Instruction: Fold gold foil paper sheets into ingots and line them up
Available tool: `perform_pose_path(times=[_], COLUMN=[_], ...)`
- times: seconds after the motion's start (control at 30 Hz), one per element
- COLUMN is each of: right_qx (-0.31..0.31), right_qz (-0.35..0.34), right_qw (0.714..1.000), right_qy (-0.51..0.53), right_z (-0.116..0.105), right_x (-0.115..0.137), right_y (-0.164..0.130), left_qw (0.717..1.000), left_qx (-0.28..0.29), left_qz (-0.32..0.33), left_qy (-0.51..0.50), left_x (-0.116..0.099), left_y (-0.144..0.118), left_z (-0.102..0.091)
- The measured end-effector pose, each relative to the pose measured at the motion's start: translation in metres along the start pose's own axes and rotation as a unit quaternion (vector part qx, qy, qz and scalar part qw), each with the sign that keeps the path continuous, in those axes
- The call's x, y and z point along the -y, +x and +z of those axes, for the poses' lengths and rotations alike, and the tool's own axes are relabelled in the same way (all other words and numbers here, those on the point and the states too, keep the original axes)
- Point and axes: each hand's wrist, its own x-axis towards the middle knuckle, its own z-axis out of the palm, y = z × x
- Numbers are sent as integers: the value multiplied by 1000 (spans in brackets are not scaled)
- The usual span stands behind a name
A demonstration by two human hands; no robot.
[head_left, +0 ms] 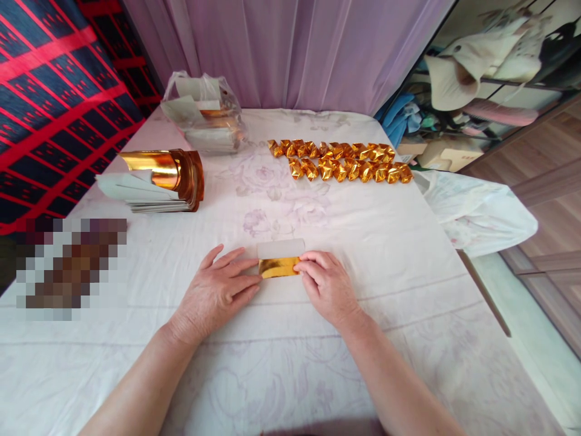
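Note:
A small sheet of gold foil paper (278,267) lies in front of me, its near part folded over so gold faces up and a white strip shows behind. My left hand (222,290) rests flat with fingers spread, fingertips at the paper's left edge. At the right end, my right hand (329,283) has thumb and fingers closed on the paper's edge. Farther back, folded gold foil pieces (345,160) stand in two rows. To the left is a stack of gold and white paper sheets (158,181), curled and partly fanned.
The table wears a white floral cloth (272,363). A clear plastic bag (204,115) with more paper stands at the back left. Beyond hangs a purple curtain (290,54). A white plastic bag (485,212) and a cluttered shelf (490,79) are at right. A pixelated patch covers something at left.

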Motion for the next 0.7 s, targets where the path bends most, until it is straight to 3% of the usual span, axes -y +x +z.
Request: perform_pose_path(times=[0.17,0.4,0.7], right_qx=[-1,3,5], right_qz=[1,4,6], right_qw=[1000,1000,1000], right_qy=[-5,-11,-17], right_z=[0,0,1], right_x=[0,2,4], right_y=[0,1,1], left_qw=[998,990,986], left_qx=[-18,-56,-43], left_qz=[-46,-130,-161], left_qy=[-38,6,10], left_x=[-6,-30,-37], left_y=[5,18,25], left_z=[4,14,19])
